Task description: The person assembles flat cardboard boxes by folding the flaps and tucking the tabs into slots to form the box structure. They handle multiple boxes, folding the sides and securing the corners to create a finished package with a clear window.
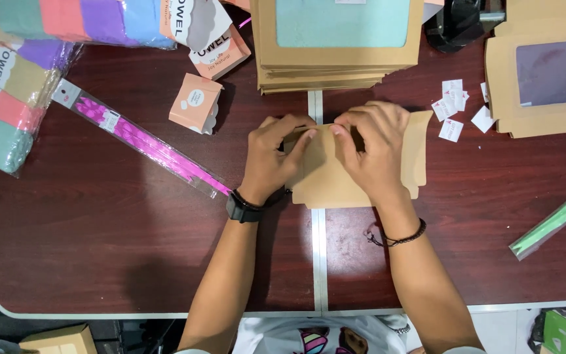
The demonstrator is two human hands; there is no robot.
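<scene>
Obs., standing at the table edge. Both hands rest on 1 flat kraft-brown cardboard box blank [355, 180], which lies on the dark wood-grain table [99, 229] across the metal seam between 2 table halves.

Left hand [271, 157]: fingers curled down, tips pressing the blank's upper edge, thumb tucked toward the fold. Partly closed, pinching a flap. Black watch at the wrist.

Right hand [373, 147]: arched over the top centre of the blank, fingertips bent in just beside those of the left hand, nearly touching them. It grips the same flap edge; what lies under the palm is hidden. Cord bracelet at the wrist.

Handling judgement: the blank looks light, thin and fairly stiff, bending only along scored lines. Matte surface, so slip seems unlikely. It would crease or dent if squeezed mid-panel; best held at flap edges and along folds, as now.

Around the hands:
- Beyond the fingertips: stack of windowed brown boxes [332, 46].
- Beyond and outside the left hand: small peach card sleeve [194, 101] and a long clear packet of pink ribbon [145, 141].
- Outside the right hand: several small white stickers [452, 108], near but not touching the blank.
- Far outside the left hand: wrapped pastel towels [4, 105].
</scene>
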